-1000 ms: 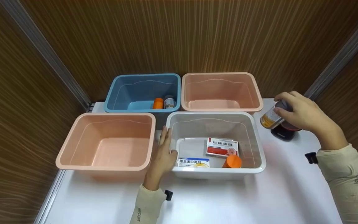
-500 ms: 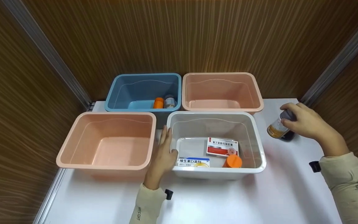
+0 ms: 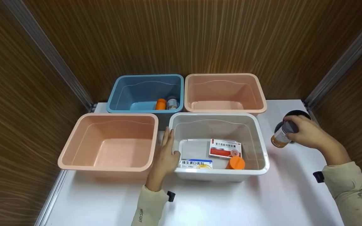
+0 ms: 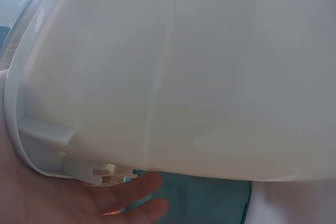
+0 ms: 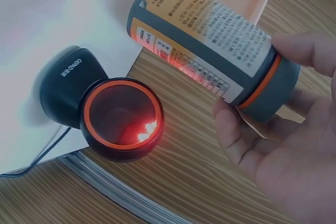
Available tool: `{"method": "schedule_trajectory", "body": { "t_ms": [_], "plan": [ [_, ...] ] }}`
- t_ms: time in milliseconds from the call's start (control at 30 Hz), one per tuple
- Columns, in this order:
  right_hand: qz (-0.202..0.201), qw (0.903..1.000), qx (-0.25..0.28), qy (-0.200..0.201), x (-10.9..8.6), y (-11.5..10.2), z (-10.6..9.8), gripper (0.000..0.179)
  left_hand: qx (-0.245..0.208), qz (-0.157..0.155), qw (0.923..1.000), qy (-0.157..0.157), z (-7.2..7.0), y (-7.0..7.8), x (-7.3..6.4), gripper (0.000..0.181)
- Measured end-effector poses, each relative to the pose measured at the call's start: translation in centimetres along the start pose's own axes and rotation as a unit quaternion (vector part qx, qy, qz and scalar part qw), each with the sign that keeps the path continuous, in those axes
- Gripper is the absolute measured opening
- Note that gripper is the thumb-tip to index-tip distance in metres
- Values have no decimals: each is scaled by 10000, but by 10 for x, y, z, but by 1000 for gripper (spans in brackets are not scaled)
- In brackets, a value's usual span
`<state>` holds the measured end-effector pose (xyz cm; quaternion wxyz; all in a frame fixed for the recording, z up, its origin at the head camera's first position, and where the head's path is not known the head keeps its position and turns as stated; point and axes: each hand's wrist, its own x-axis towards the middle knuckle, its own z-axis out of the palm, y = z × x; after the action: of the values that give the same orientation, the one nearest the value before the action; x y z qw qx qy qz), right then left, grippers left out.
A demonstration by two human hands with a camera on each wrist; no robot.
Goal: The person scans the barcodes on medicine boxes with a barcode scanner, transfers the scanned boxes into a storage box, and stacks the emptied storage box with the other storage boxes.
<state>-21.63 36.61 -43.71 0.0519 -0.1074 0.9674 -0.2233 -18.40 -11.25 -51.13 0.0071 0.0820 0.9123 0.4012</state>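
At the right, my right hand (image 3: 308,133) grips a pill bottle (image 3: 280,137) by its dark capped end, tilted with its base down and to the left. In the right wrist view the bottle (image 5: 205,40) shows a grey body, an orange-and-white printed label and barcodes. Red light falls on the label from a black barcode scanner (image 5: 123,119) with an orange ring, facing it. My left hand (image 3: 165,157) lies along the left rim of the white bin (image 3: 218,172), fingers extended. The left wrist view shows those fingers (image 4: 131,190) beside the bin's wall.
Inside the white bin are a red-and-white medicine box (image 3: 225,148), a vitamin D box (image 3: 196,163) and an orange-capped bottle (image 3: 236,163). A blue bin (image 3: 145,111) holds two bottles. Pink bins stand at left (image 3: 107,169) and back right (image 3: 225,110). Wood-grain panels (image 3: 181,34) enclose the table.
My right hand has brought the bottle down and slightly right, toward the near side of the scanner, and more of the scanner now shows behind it. My left hand stays put.
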Motion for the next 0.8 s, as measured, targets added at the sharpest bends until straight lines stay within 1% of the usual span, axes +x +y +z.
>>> {"method": "schedule_trajectory", "body": {
  "t_ms": [200, 433, 500, 667, 800],
  "plan": [
    [-294, 9994, -188, 89, -1, 3, 7, 52, 48, 5, 10000, -3, 0, -1, 0, 77],
    [-607, 9976, -279, 164, 0, 7, 11, 45, 127, 28, 9999, 22, 1, 0, 0, 77],
    [-594, 9978, -251, 177, 0, 8, 11, 42, 115, -2, 9999, -1, 1, 0, -1, 77],
    [-381, 9991, -149, 138, 0, 6, 13, 25, 137, -4, 9999, 9, 1, 0, 0, 77],
    [-285, 9993, -232, 62, 1, 6, 15, 24, 150, 29, 9999, 37, 1, -1, 1, 78]
  ]
}}
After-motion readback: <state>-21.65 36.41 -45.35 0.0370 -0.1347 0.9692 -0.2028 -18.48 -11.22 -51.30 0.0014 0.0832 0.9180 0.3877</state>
